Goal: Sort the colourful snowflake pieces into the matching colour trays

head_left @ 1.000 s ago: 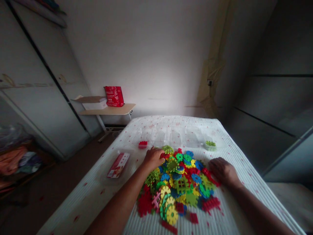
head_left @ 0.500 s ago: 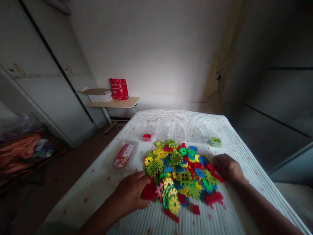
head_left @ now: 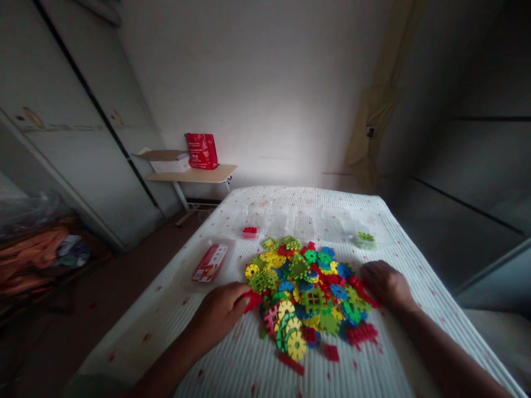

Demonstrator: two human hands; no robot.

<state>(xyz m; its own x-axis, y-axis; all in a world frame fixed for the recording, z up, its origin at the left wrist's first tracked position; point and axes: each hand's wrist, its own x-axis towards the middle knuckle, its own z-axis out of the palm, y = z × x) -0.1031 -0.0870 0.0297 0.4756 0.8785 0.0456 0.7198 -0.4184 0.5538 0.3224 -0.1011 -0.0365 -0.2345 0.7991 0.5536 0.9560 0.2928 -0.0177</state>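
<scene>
A pile of plastic building pieces [head_left: 307, 287] in yellow, green, blue and red lies on a quilted cover: notched discs, square grids and toothed plates. At its left edge my left hand [head_left: 226, 304] is closed, gripping a red plastic piece [head_left: 253, 300] between thumb and fingers. Close to it lie a pink grid piece [head_left: 271, 319] and a fanned row of yellow and green discs [head_left: 290, 329]. My right hand [head_left: 385, 284] rests at the pile's right edge beside red pieces, its fingers curled and their tips hidden.
Behind the pile stands a clear divided tray [head_left: 305, 221], with red pieces [head_left: 249, 232] at its left end and green ones [head_left: 365, 237] at its right. A clear lid [head_left: 211, 262] with a red label lies left. Beyond, a side table [head_left: 199, 174] bears a red bag [head_left: 201, 150].
My left hand has drawn back slightly and up along the pile's left edge, lifting the red piece from where it lay. My right hand stays in place.
</scene>
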